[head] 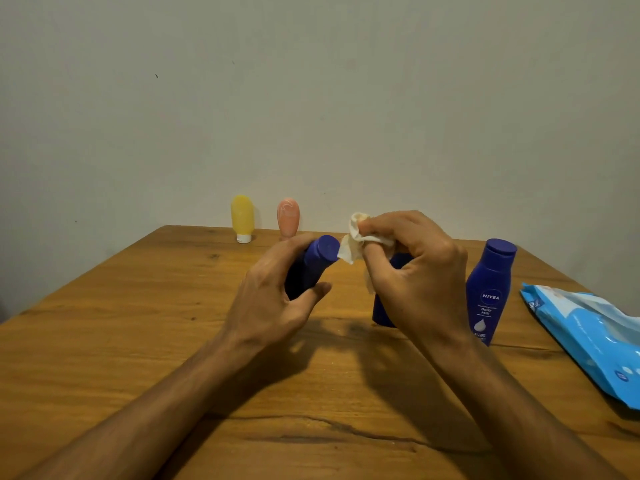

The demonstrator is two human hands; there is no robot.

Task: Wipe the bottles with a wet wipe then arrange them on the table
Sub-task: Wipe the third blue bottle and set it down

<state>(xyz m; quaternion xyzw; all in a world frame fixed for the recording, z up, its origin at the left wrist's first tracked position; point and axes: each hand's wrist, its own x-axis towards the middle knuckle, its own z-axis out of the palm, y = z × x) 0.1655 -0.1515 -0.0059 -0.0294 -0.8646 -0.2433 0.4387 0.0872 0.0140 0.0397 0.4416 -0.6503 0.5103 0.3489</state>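
My left hand grips a dark blue bottle, tilted with its flat cap end pointing up and right. My right hand pinches a crumpled white wet wipe right next to that cap. Behind my right hand stands another blue bottle, mostly hidden. A blue Nivea body milk bottle stands upright to the right. A yellow bottle and a peach bottle stand cap-down at the table's far edge by the wall.
A light blue wet wipe pack lies at the right edge of the wooden table. A plain wall rises directly behind the table's far edge.
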